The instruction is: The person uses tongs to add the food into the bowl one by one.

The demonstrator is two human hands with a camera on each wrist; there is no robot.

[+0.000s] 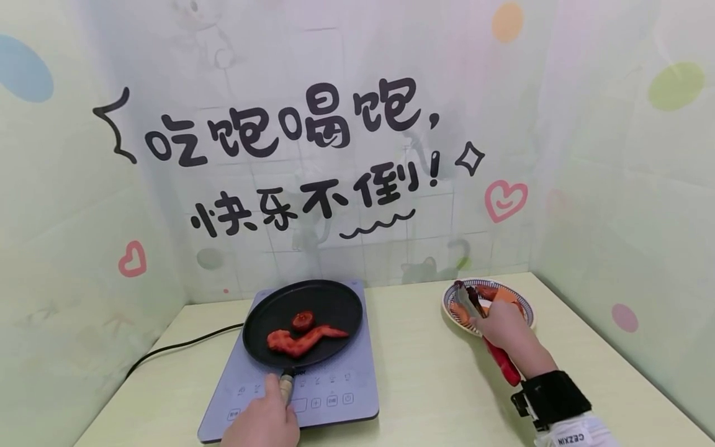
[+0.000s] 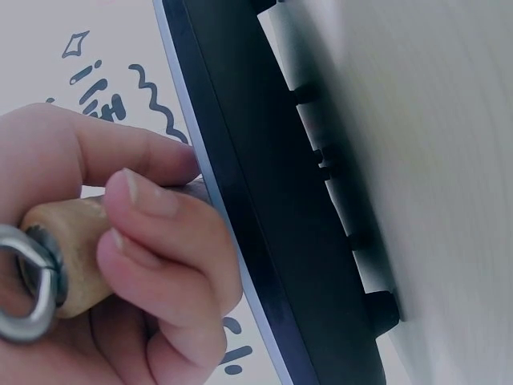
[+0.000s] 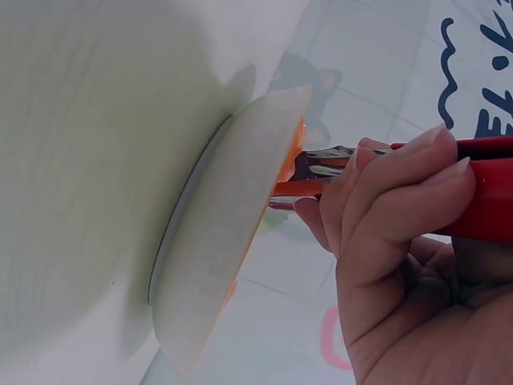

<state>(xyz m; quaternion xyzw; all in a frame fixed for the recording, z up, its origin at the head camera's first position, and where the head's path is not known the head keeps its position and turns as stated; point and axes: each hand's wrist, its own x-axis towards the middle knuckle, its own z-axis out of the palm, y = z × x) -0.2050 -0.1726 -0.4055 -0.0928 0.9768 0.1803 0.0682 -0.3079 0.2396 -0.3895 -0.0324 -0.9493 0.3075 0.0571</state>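
Note:
My left hand (image 1: pixel 264 421) grips the wooden handle (image 2: pixel 76 245) of a round black frying pan (image 1: pixel 337 304), its fingers curled round it below a metal hanging ring (image 2: pixel 50 281). A red chicken wing (image 1: pixel 296 346) and a small round brownish-red piece of food (image 1: pixel 303 320) lie in the pan. Over at the right, my right hand (image 1: pixel 515 340) holds metal tongs with red handles (image 1: pixel 503 363). The tong tips are down among the food on a patterned plate (image 1: pixel 449 313). An orange piece (image 3: pixel 293 154) shows by the tips; whether they pinch it I cannot tell.
Beneath the pan is a blue-grey induction cooker (image 1: pixel 363 397) with printed touch controls. Its black cable (image 1: pixel 184 341) runs off to the left. Printed wall sheets (image 1: pixel 363 261) stand behind and beside the pale table (image 1: pixel 416 372).

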